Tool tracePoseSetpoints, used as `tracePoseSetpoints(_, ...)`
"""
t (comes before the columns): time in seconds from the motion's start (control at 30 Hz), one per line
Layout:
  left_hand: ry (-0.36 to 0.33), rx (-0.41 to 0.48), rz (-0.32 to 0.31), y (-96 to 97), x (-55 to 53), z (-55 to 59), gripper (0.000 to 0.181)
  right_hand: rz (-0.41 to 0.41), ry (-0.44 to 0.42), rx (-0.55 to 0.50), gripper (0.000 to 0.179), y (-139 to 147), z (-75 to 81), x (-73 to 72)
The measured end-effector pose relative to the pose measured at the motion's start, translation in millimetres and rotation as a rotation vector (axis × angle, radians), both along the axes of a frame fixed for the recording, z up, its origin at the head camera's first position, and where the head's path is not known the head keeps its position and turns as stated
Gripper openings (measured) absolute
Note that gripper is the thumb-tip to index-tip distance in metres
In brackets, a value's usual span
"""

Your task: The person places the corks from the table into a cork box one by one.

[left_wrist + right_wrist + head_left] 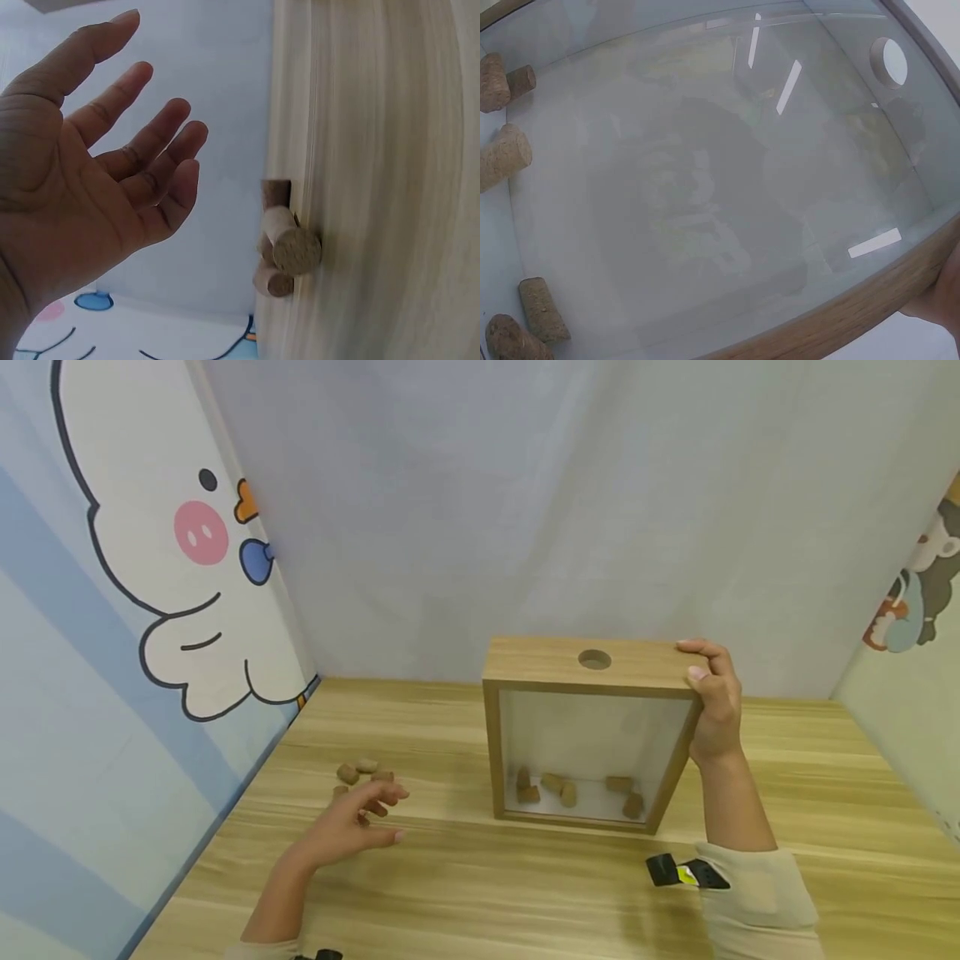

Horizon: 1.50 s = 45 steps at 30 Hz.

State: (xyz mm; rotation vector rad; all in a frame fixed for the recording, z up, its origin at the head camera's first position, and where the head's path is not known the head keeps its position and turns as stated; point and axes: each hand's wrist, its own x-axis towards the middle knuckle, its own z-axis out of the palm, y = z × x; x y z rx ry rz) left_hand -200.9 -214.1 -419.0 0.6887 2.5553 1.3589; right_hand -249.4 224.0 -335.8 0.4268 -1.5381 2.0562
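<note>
Wooden box (536, 662), right hand (717, 703) clamped on its corner; left hand (348, 823), thumb and fingers apart, near loose corks (348, 773).

Some kinda screened-off nook, can't tell if it's home or studio: grey cloth (450, 527) with folds behind, cartoon duck (142, 468) on the left, more cartoons (911, 622) right, wood-grain surface (465, 893) between.

A pale grey sheet (420, 527) with soft creases hangs behind a wood-grain table (450, 893). On the left, a light blue wall (67, 752) carries a big white cartoon animal (135, 485) (orange beak (246, 502), pink patch (201, 532)). The pale right wall (900, 710) shows a smaller cartoon (911, 589), cut off by the view's edge.
</note>
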Motion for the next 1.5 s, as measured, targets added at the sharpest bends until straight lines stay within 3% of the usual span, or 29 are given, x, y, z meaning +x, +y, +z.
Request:
tracePoseSetpoints(0.2,-0.052,0.032,0.020,-18.7,1.4,-8.7,0.048,-0.008,-0.010,0.002,0.031,-1.1,-0.5,0.9)
tracePoseSetpoints(0.43,-0.085,0.041,0.089,-39.0,-2.1,-16.2,0.051,0.001,-0.010,-0.003,0.031,-2.1,-0.5,1.9)
tracePoseSetpoints(0.77,-0.153,-0.058,0.121,-66.5,-14.2,-31.1,0.053,0.002,-0.007,-0.009,0.030,-1.4,-2.5,0.6)
tracePoseSetpoints(1.0,-0.181,-0.078,0.127,-71.3,-20.2,-36.5,0.049,-0.002,0.005,-0.003,0.030,-1.2,-1.8,0.9)
tracePoseSetpoints(1.23,-0.160,-0.093,0.106,-69.5,-27.4,-40.1,0.042,-0.004,0.011,-0.003,0.031,-1.3,-0.3,-0.4)
tracePoseSetpoints(1.5,-0.175,-0.096,0.107,-66.4,-24.7,-40.8,0.038,0.002,-0.002,-0.001,0.031,0.1,-2.0,-0.6)
